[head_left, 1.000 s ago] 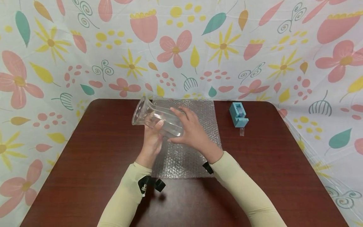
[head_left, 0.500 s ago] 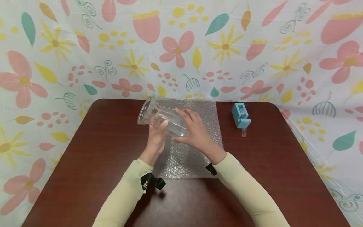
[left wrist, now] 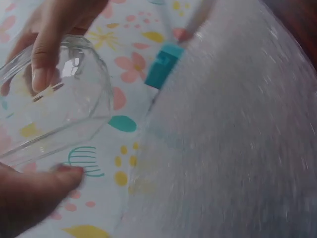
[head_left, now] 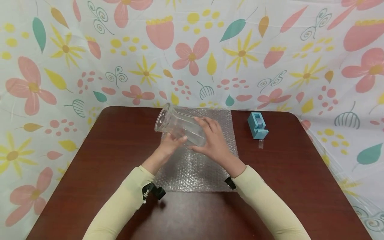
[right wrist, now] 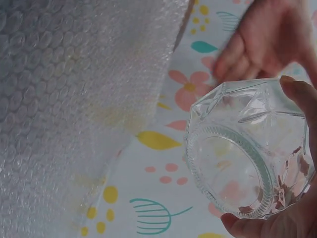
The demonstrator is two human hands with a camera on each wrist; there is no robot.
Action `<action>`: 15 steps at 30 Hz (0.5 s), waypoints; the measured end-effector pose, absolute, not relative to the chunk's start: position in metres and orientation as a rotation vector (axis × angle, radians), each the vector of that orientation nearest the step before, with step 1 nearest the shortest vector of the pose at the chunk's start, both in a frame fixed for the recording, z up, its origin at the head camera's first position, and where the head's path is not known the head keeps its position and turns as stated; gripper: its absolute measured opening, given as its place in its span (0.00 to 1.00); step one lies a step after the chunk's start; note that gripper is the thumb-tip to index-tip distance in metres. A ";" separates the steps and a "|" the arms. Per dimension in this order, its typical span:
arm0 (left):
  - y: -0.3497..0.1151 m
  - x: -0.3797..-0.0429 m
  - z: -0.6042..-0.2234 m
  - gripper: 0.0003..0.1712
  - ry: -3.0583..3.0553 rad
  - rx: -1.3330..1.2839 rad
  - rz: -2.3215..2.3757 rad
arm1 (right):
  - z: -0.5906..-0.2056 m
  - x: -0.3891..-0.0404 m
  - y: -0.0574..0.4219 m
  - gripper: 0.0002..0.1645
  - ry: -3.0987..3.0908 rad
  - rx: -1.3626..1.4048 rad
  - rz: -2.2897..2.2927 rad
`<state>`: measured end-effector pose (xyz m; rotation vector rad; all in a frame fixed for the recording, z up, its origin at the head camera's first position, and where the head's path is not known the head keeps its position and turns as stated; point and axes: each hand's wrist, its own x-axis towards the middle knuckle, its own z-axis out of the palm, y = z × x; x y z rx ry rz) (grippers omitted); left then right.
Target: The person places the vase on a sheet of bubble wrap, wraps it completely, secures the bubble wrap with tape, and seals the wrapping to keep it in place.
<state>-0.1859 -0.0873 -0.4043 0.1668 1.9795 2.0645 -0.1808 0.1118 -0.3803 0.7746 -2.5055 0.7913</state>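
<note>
A clear glass vase (head_left: pixel 188 128) with a flared rim is held tilted above the sheet of bubble wrap (head_left: pixel 193 173), its mouth toward the upper left. My right hand (head_left: pixel 214 140) grips it near the base, thumb on one side and fingers over the other. The faceted base of the vase (right wrist: pixel 262 163) faces the right wrist camera. My left hand (head_left: pixel 168 146) is by the underside near the neck; in the right wrist view this left hand (right wrist: pixel 272 42) has its fingers extended behind the glass. Its thumb (left wrist: pixel 44 191) stands apart from the vase in the left wrist view.
A blue tape dispenser (head_left: pixel 257 126) with a strip of tape hanging from its front stands at the back right of the dark wooden table (head_left: pixel 99 160). Behind the table hangs a floral cloth (head_left: pixel 192 40).
The left hand has loosened from the vase's neck and slid down toward its underside. The right hand keeps its grip, and the vase shifts slightly right in the head view, as does the whole scene.
</note>
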 end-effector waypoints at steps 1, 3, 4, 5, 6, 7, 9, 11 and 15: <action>-0.089 -0.184 -0.404 0.54 2.095 0.171 1.890 | -0.381 -0.181 0.113 0.60 -2.497 0.780 0.774; -0.093 -0.178 -0.404 0.55 2.284 0.232 1.546 | -0.381 -0.183 0.115 0.60 -2.486 0.788 0.747; -0.095 -0.174 -0.404 0.57 2.361 0.292 1.399 | -0.381 -0.183 0.116 0.60 -2.484 0.791 0.733; -0.097 -0.169 -0.403 0.56 2.429 0.365 1.277 | -0.380 -0.183 0.117 0.60 -2.487 0.794 0.720; -0.098 -0.164 -0.401 0.55 2.497 0.446 1.178 | -0.380 -0.184 0.118 0.61 -2.489 0.796 0.705; -0.098 -0.159 -0.399 0.51 2.564 0.550 1.111 | -0.380 -0.184 0.119 0.61 -2.496 0.796 0.688; -0.099 -0.150 -0.393 0.42 2.703 0.811 1.057 | -0.380 -0.185 0.121 0.61 -2.503 0.800 0.670; -0.098 -0.146 -0.384 0.34 2.864 1.112 1.017 | -0.379 -0.185 0.123 0.61 -2.512 0.801 0.657; -0.096 -0.151 -0.368 0.40 3.187 1.585 0.737 | -0.379 -0.185 0.127 0.60 -2.535 0.808 0.636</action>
